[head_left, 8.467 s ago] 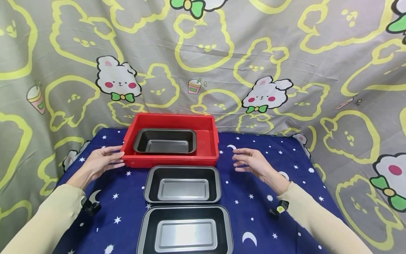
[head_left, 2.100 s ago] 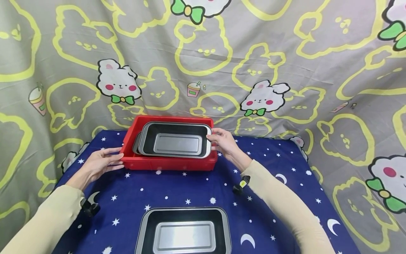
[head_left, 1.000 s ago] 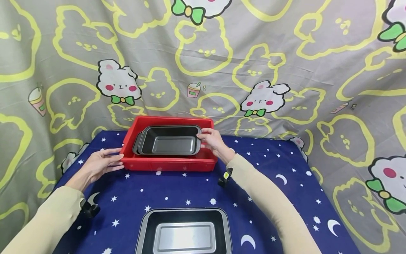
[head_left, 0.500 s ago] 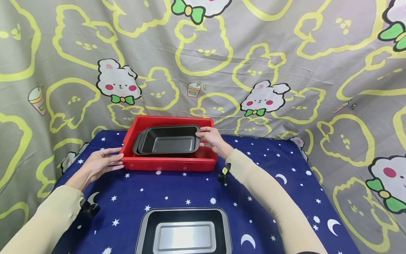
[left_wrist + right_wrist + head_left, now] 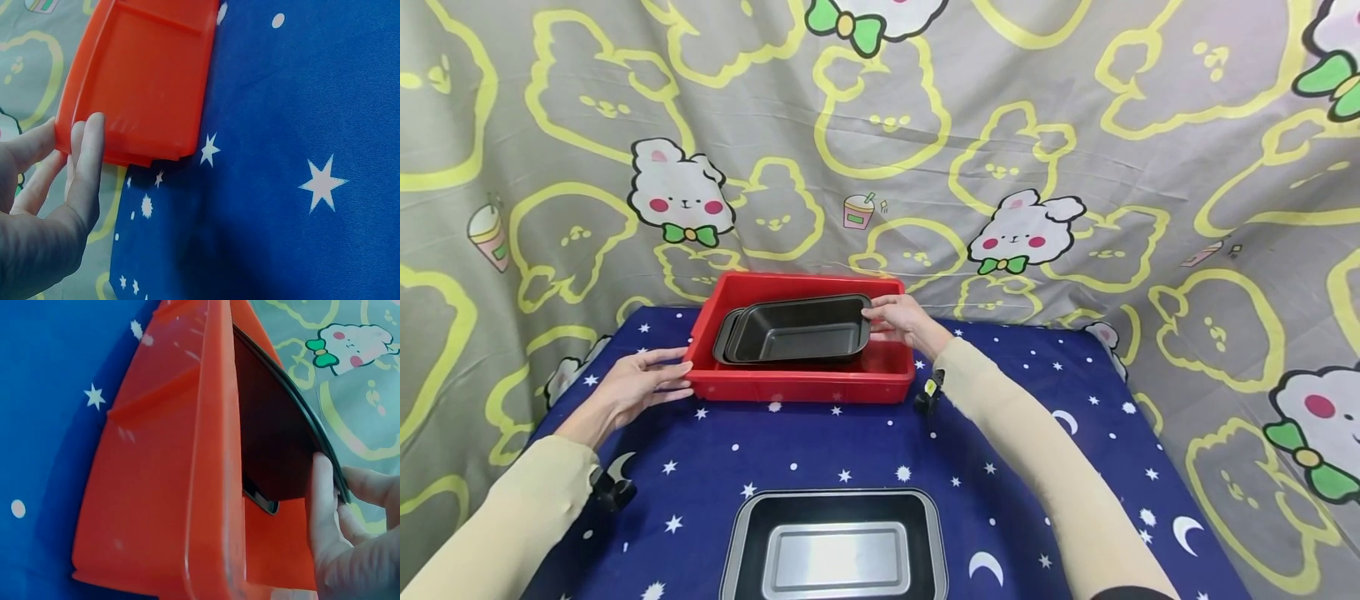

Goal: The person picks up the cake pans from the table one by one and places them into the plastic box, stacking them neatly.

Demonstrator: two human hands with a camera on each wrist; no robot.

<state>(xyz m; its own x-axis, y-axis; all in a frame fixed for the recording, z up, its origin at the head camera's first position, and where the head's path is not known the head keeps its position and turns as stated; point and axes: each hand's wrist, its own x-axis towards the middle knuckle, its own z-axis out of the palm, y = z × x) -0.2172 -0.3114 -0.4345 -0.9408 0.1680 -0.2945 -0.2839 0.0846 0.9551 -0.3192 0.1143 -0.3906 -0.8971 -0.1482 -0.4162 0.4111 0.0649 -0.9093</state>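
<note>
My left hand [image 5: 638,385] holds the near left corner of a red plastic bin [image 5: 805,387], fingertips on both sides of that corner. With thumb and fingers, my right hand [image 5: 906,323] pinches the right rim of a dark loaf pan [image 5: 801,343] inside the bin. Its right end is raised, so the pan tilts down to the left. Under it lies another dark loaf pan [image 5: 722,343], mostly hidden, its left rim showing. In the right wrist view the raised pan [image 5: 275,419] leans above the bin's red wall.
A third loaf pan [image 5: 838,558], with a shiny bottom, lies at the near edge of the view on a blue star-print tablecloth [image 5: 820,450]. Behind the bin hangs a grey curtain [image 5: 917,183] with cartoon animals.
The second loaf pan has gone from the tablecloth into the bin, in my right hand. During the last second it shifts slightly left and its right end rises. The left hand stays put.
</note>
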